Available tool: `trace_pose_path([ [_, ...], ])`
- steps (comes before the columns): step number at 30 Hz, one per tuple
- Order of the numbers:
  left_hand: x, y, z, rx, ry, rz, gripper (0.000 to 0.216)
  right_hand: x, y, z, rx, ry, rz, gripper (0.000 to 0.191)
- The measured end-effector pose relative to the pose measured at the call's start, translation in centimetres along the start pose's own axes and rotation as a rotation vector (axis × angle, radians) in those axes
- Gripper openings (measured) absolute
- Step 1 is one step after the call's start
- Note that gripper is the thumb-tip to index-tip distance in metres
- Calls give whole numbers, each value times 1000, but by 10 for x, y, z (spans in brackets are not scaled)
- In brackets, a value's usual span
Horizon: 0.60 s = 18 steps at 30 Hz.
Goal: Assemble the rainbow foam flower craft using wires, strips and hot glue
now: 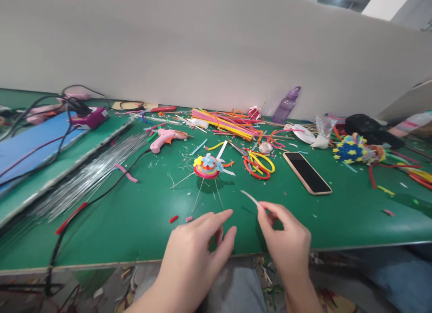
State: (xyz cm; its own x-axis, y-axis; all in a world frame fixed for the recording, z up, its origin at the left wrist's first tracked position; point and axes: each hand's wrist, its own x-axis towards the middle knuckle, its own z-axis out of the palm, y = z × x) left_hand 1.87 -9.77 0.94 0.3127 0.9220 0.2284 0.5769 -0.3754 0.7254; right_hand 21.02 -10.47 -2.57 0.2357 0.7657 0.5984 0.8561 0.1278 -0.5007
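My right hand [286, 238] is closed in a pinch on a thin white strip [249, 197] that sticks up and to the left from my fingertips, just above the near edge of the green table [141, 223]. My left hand [199, 250] hovers beside it with fingers stretched forward and slightly apart, holding nothing; a small pink bit shows under its fingers. Beyond both hands stands a small round craft piece [207, 166] of red, yellow and blue pipe cleaner with thin wires sticking out of it.
A pink glue gun [165, 137] lies left of centre, its black cable running to the near left edge. Scissors with yellow and orange handles [258, 162], a phone [307, 172], coloured pipe cleaners [222, 121], a purple bottle [286, 106] and a bundle of silver wires [87, 178] surround the craft piece.
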Motion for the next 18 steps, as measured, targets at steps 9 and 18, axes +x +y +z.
trace_pose_path([
  [9, 12, -6, 11, 129, -182, -132, 29, -17, -32, 23, 7, 47, -226, 14],
  [18, 21, -12, 14, 40, -184, -161, 38, -23, -42, 25, -8, -7, -306, 6],
])
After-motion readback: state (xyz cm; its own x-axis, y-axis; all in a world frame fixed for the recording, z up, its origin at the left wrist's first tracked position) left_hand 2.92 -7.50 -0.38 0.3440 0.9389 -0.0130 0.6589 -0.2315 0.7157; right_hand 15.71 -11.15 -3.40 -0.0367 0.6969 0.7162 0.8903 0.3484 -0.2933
